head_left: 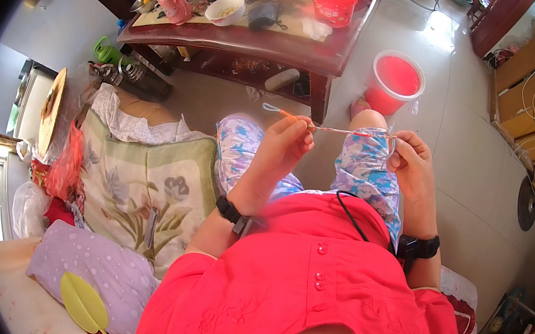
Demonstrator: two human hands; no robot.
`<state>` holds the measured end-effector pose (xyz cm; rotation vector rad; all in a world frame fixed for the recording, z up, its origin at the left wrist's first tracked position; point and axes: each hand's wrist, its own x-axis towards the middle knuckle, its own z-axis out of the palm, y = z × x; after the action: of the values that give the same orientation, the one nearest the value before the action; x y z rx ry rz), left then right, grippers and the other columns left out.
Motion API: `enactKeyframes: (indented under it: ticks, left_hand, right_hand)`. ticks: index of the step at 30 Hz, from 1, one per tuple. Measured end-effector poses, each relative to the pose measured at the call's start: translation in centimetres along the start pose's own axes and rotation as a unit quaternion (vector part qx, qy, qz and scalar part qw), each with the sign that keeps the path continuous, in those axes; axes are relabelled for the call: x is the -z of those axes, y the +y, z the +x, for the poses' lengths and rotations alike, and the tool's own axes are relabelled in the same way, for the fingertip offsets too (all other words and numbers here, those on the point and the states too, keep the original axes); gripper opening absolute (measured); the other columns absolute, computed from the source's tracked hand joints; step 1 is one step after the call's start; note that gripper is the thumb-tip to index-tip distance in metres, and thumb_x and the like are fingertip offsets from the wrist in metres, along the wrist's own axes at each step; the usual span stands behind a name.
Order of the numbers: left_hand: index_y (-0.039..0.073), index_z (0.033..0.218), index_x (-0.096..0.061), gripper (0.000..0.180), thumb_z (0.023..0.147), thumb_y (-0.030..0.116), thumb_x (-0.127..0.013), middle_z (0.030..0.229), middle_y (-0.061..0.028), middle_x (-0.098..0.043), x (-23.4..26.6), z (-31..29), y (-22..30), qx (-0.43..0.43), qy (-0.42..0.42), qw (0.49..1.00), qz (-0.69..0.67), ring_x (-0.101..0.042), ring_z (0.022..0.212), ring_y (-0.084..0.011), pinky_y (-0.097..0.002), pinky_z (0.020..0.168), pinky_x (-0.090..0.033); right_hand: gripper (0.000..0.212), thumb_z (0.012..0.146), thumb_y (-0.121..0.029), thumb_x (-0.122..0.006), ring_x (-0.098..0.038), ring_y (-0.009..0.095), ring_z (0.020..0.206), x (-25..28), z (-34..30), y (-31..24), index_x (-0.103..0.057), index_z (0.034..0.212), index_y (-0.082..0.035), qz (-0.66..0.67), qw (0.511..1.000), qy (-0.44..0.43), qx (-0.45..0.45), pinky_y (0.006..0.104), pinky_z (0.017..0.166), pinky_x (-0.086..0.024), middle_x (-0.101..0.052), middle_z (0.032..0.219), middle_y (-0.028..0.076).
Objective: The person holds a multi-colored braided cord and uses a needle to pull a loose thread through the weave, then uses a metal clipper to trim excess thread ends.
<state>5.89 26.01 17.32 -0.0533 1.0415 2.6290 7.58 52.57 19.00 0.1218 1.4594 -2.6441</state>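
Your left hand [290, 136] and right hand [411, 158] pinch a thin, red-and-white twisted cord [337, 131] straight between them.
Left grips beside the pale-blue thread loop [273, 108], right farther along; probably light, soft, limp when slack: hold near both ends.

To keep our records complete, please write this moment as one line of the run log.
left fingers: pinch thin cord; right fingers: pinch same cord; cord: straight between them; white-rimmed red bucket: beyond right knee

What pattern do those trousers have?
The trousers show a patchy white, blue and purple print, clearest in the head view.
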Motion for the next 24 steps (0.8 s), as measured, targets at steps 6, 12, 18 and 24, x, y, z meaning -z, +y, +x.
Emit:
enactKeyframes:
  ticks: [6,12,18,24]
  left_hand:
    - [0.002,0.092,-0.055,0.009,0.088,0.009,-0.056,0.083,-0.0066,-0.056,-0.2,-0.2,0.0,-0.011,0.009,1.0,0.001,-0.053,0.068,-0.014,-0.0277,0.063,-0.044]
    - [0.001,0.091,-0.058,0.009,0.088,0.01,-0.057,0.082,-0.0055,-0.057,0.6,0.1,-0.5,-0.021,-0.009,1.0,0.005,-0.054,0.067,-0.0118,-0.0261,0.064,-0.046]
    - [0.003,0.086,-0.056,0.006,0.088,0.009,-0.057,0.079,-0.0041,-0.056,1.5,0.3,-0.8,-0.028,-0.019,0.999,0.013,-0.052,0.066,-0.0122,-0.0273,0.064,-0.044]
    - [0.006,0.082,-0.055,0.006,0.088,0.009,-0.058,0.079,-0.0042,-0.056,1.7,0.5,-0.9,-0.02,-0.056,0.997,-0.049,-0.053,0.067,-0.0124,-0.0278,0.062,-0.043]
  right_hand:
    - [0.007,0.087,-0.006,-0.055,-0.049,0.007,0.052,0.0,0.2,0.3,-0.06,0.092,-0.003,0.005,1.0,-0.002,-0.001,0.0219,0.046,-0.038,-0.055,0.069,0.001]
    - [0.008,0.087,-0.005,-0.055,-0.049,0.008,0.053,0.9,0.3,1.1,-0.06,0.092,-0.002,0.001,1.0,-0.001,-0.003,0.0225,0.047,-0.037,-0.055,0.069,0.001]
    - [0.008,0.086,-0.005,-0.055,-0.048,0.008,0.052,0.5,0.5,1.1,-0.06,0.091,-0.001,0.006,1.0,-0.003,-0.017,0.0226,0.048,-0.037,-0.054,0.067,0.001]
    - [0.007,0.087,-0.005,-0.054,-0.047,0.008,0.052,0.0,0.4,0.9,-0.059,0.091,-0.002,0.001,0.999,-0.033,-0.021,0.0228,0.047,-0.036,-0.052,0.063,0.001]
